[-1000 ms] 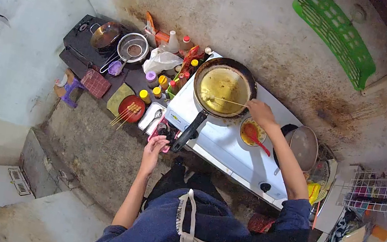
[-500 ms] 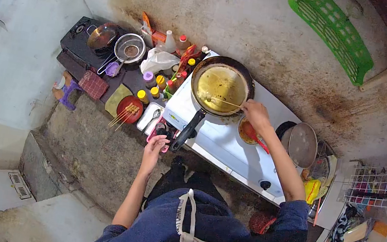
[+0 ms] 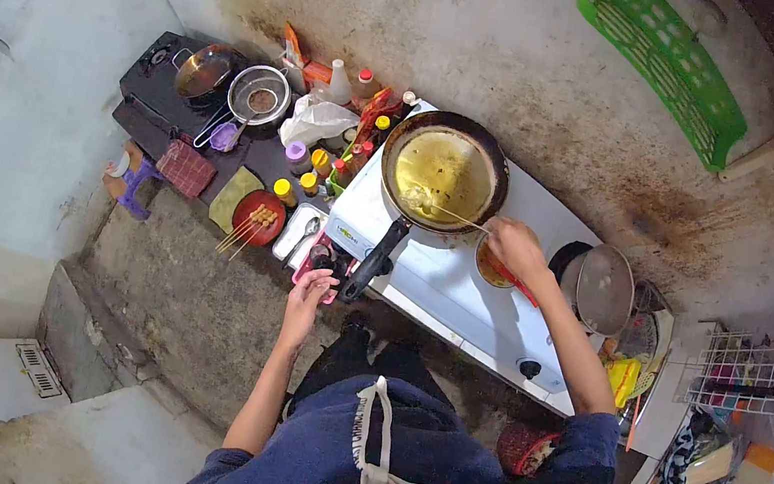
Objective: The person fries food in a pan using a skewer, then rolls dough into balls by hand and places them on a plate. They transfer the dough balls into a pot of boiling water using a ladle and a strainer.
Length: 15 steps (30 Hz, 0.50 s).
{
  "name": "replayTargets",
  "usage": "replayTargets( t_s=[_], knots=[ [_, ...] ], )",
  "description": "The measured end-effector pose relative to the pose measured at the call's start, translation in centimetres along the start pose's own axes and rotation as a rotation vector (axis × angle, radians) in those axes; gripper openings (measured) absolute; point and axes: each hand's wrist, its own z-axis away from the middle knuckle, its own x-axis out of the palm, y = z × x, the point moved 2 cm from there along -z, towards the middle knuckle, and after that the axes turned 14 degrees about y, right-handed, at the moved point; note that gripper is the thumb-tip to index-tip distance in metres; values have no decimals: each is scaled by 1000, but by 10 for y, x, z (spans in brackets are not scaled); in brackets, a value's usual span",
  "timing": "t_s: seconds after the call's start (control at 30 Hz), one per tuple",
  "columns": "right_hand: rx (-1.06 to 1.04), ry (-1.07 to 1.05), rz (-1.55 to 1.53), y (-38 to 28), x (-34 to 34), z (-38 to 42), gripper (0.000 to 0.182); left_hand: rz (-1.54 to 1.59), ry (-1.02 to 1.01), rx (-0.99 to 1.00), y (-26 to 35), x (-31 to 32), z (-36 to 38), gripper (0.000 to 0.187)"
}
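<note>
Right hand: the person's right hand (image 3: 515, 249) was pinching a thin, pale wooden skewer (image 3: 457, 217) between thumb and fingers. The skewer slanted over the near rim of a round black frying pan (image 3: 456, 122), its far end in the yellow oil (image 3: 445, 165) at the pan's lower left. The food on that end was too small to identify.

Left hand: the left hand (image 3: 307, 302) was held in front of the counter edge, near the end of the pan's black handle (image 3: 376, 261), its fingers loosely bent and slightly parted.

Surroundings: the pan stood on a white stove (image 3: 495, 325). A round bowl with orange-red contents (image 3: 486, 267) sat beside it, partly hidden by the right hand. To the left, a round red plate (image 3: 278, 213) bore several food-laden wooden sticks (image 3: 243, 228), next to a white rectangular tray (image 3: 289, 239) holding a metal spoon (image 3: 310, 227).
</note>
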Motion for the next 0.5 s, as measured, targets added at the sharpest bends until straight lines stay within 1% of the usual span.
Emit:
replayTargets(
  t_s=[0.07,0.2,0.27,0.37,0.5],
  knots=[
    [5,-40,29,-2,-3,4,16,10,-20,9,-3,1,-2,26],
    [33,-55,74,-3,-2,12,15,32,-47,12,-5,4,-4,26],
    [66,-67,47,-2,1,16,13,63,-51,-17,-5,6,-4,26],
    [40,-51,-5,-11,-10,17,13,47,-55,-26,-6,6,-5,26],
    [48,-23,-58,-2,0,19,13,39,-69,-16,-5,8,-4,26]
  ],
)
